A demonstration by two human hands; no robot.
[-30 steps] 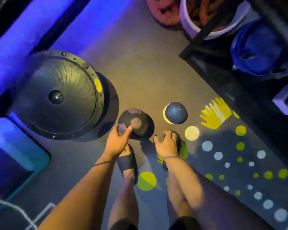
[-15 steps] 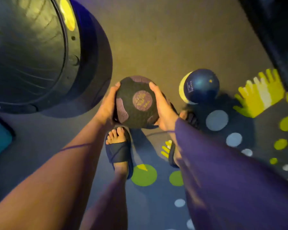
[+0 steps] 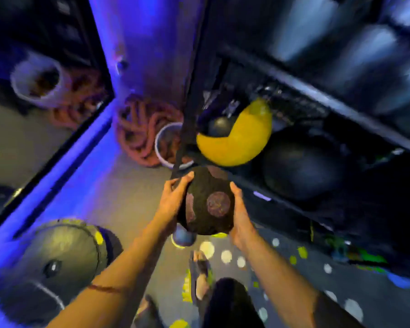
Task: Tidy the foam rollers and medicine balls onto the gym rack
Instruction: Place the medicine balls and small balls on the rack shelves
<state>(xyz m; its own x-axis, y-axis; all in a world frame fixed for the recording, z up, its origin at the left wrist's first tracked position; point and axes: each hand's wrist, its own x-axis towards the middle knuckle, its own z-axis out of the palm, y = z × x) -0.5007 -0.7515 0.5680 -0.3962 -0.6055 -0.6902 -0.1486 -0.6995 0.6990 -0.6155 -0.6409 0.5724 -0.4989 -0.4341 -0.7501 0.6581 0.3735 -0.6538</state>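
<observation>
Directly below the grip, a blue ball (image 3: 184,236) is mostly hidden behind the held medicine ball (image 3: 208,202), whose round emblem is too blurred to read. Above the grip, the rack post (image 3: 187,129) covers part of the yellow ball (image 3: 237,143) and the white bucket (image 3: 162,147). The shelf contents up and right of the grip are smeared beyond telling.

A dark medicine ball (image 3: 208,204) is gripped between the left hand (image 3: 173,200) and the right hand (image 3: 240,216), with fingers curved round its sides. Just beyond this ball a yellow-and-black ball (image 3: 237,143) is lodged in the gym rack (image 3: 317,92), and a large black ball (image 3: 301,166) is seen further right. Beyond it to the left, a white bucket (image 3: 160,147) and coiled rope (image 3: 137,129) are seen on the floor. Beneath it a blue ball (image 3: 184,236) is partly hidden.
</observation>
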